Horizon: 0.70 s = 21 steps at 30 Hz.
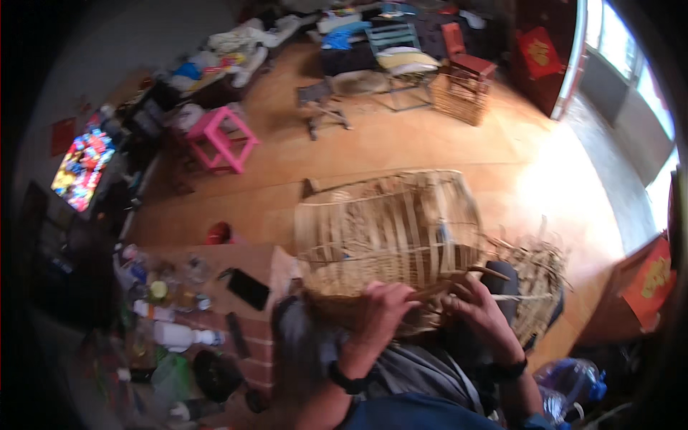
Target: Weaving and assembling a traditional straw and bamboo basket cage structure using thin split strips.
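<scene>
Left hand (380,304) curled on lower rim of half-woven bamboo basket (387,233). Right hand (476,304) pinching bamboo strip (459,281) just beside. Loose strips (537,276) right of grip.

Rough woven bamboo-strip basket (390,236), glossy wooden floor (401,150), pink plastic stool (221,136)

Crowded left, open floor ahead

Bottles (172,333) and a phone (248,288) crowd the low table (251,337) (left side); the half-woven basket (390,236) blocks the middle, bare floor (401,147) beyond.
</scene>
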{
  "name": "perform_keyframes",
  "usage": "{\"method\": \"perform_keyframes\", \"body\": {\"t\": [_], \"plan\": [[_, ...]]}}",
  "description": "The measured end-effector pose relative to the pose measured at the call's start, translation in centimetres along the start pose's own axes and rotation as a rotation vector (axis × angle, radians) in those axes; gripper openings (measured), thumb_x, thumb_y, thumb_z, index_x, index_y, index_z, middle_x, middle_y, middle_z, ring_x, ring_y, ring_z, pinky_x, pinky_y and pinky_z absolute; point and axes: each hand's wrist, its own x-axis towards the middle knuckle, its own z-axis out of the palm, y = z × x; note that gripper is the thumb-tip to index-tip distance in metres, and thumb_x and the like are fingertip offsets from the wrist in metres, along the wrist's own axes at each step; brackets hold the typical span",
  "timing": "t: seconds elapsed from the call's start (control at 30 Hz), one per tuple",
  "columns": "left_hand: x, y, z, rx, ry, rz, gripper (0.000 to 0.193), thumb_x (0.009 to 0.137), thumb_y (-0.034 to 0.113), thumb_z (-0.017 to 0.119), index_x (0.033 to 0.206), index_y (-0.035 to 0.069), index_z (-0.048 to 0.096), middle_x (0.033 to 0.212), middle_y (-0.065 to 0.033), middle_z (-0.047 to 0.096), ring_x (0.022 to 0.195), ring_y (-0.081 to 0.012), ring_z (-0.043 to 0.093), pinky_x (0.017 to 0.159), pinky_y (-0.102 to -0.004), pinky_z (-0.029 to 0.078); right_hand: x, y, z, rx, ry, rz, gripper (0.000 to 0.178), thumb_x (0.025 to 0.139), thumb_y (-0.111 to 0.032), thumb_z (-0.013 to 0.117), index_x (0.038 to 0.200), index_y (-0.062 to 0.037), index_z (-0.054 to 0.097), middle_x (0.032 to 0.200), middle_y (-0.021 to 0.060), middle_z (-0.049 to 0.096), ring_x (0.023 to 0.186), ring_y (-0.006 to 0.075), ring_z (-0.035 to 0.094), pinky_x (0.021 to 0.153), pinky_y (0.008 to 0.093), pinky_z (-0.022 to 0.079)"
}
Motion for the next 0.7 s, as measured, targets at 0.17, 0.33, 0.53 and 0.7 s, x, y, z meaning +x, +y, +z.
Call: {"method": "perform_keyframes", "body": {"t": [0.17, 0.33, 0.53, 0.7], "plan": [[-0.7, -0.8, 0.8, 0.016, 0.077, -0.086, 0.009, 0.087, 0.007, 0.059, 0.088, 0.006, 0.068, 0.083, -0.0187, 0.068, 0.082, -0.0386, 0.066, 0.075, -0.0473, 0.051, 2.9, 0.4, 2.7, -0.248, -0.010, -0.031, 0.018, 0.097, -0.011, 0.071, 0.110, 0.0009, 0.067, 0.095, 0.0041, 0.069, 0.087, 0.0118, 0.066, 0.074, 0.0256, 0.053], [-1.9, -1.4, 3.6, 0.170, 0.115, 0.024, 0.045, 0.083, -0.001, 0.063, 0.127, 0.001, 0.059, 0.087, -0.0157, 0.067, 0.083, -0.0344, 0.065, 0.084, -0.0478, 0.051, 6.5, 1.5, 1.7, -0.055, 0.226, -0.171, 0.017, 0.101, -0.019, 0.067, 0.101, -0.0032, 0.063, 0.076, 0.0022, 0.065, 0.063, 0.0113, 0.062, 0.057, 0.0256, 0.049], [-2.9, 0.2, 6.5, 0.528, -0.311, -0.165, 0.058, 0.093, 0.002, 0.048, 0.150, -0.005, 0.042, 0.115, -0.0199, 0.060, 0.115, -0.0302, 0.056, 0.112, -0.0442, 0.039, 6.9, 0.2, 2.8, -0.257, 0.054, -0.288, 0.012, 0.103, -0.011, 0.061, 0.102, 0.0010, 0.063, 0.078, 0.0025, 0.063, 0.068, 0.0120, 0.060, 0.062, 0.0285, 0.049], [-3.3, -0.1, 7.3, 0.845, -0.109, 0.072, 0.034, 0.094, 0.011, 0.049, 0.119, -0.004, 0.065, 0.088, -0.0140, 0.063, 0.091, -0.0278, 0.063, 0.116, -0.0484, 0.037, 6.2, -1.1, 3.6, -0.899, 0.057, -0.315, 0.007, 0.088, -0.001, 0.067, 0.095, 0.0013, 0.068, 0.085, 0.0133, 0.065, 0.069, 0.0228, 0.065, 0.063, 0.0366, 0.050]]}}
